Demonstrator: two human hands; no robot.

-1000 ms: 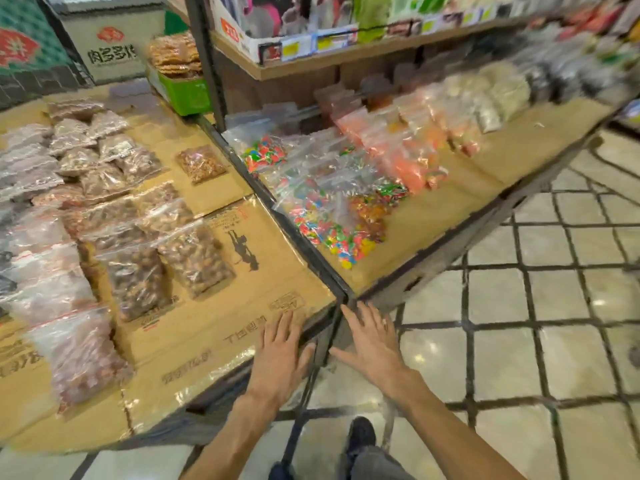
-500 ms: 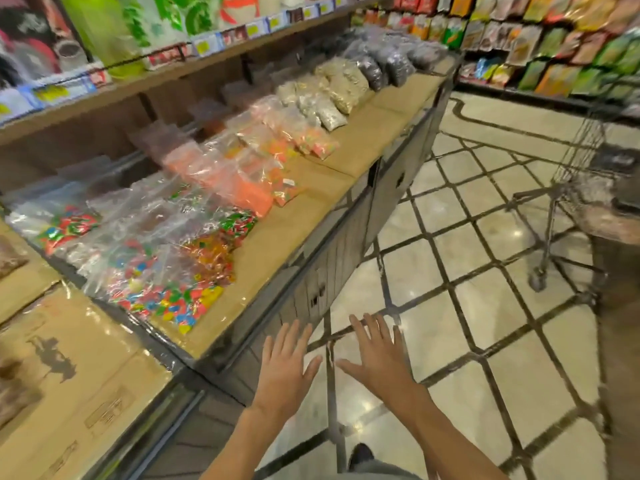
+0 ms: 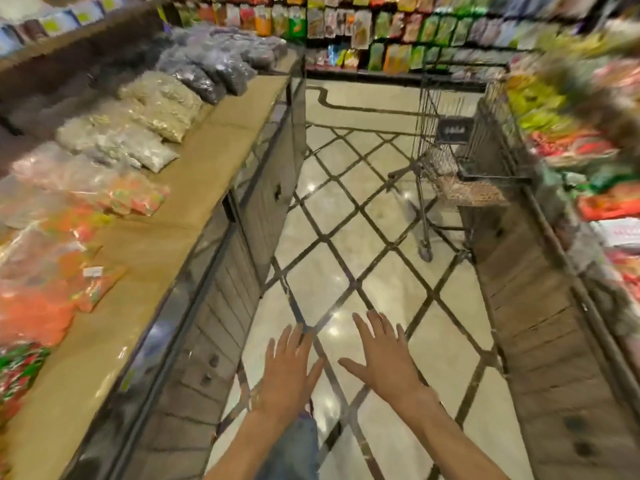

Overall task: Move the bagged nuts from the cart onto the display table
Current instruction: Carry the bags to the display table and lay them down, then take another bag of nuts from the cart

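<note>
A wire shopping cart (image 3: 450, 133) stands down the aisle at the right, partly hidden behind a wooden display unit. Brown bagged nuts (image 3: 467, 192) lie in its lower basket. My left hand (image 3: 289, 368) and my right hand (image 3: 384, 355) hover side by side over the tiled floor, palms down, fingers spread, holding nothing. Both are well short of the cart. The cardboard-lined display counter (image 3: 166, 237) runs along my left with bagged sweets and seeds on it.
A wooden display unit (image 3: 547, 323) with bright packets lines the right of the aisle. Shelves of hanging snack packets (image 3: 381, 26) close the far end. The tiled floor (image 3: 332, 237) runs between the counters toward the cart. The picture is blurred at the right.
My view has swung right, away from the table with the bagged nuts, down the aisle. The cart has come toward the middle of view. Both hands stay spread and hold nothing.
</note>
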